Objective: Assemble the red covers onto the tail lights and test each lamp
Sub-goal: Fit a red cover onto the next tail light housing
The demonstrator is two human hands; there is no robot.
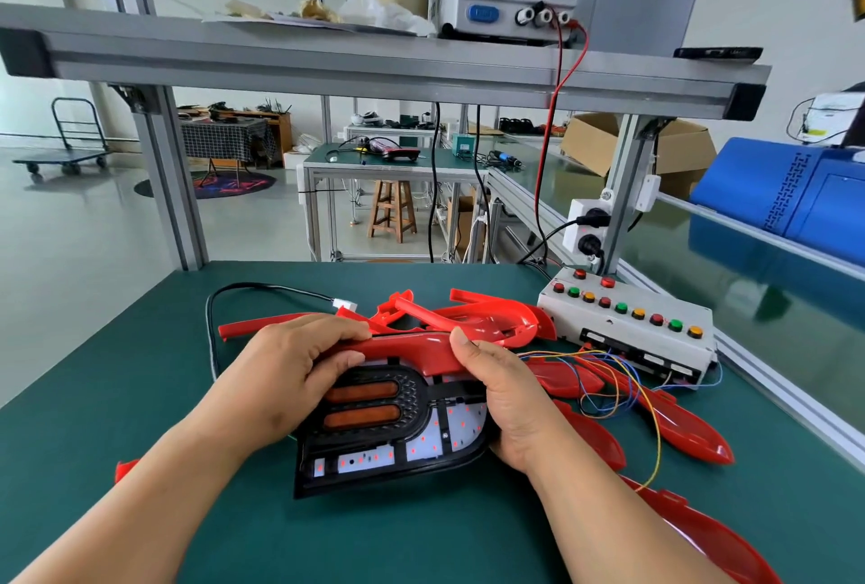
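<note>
The left hand [299,363] and right hand [505,396] each grip the cover [421,348] against the top edge of the lamp [388,438] on the tabletop [140,396], where uneven pressure could leave one end unseated.

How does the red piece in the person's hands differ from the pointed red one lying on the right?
The held cover sits along the top edge of the black tail light, gripped by the left hand and right hand; the loose cover lies untouched on the green mat. The held cover is a long curved strip; the loose cover is a pointed, boat-like shell. Both are glossy red plastic.
</note>
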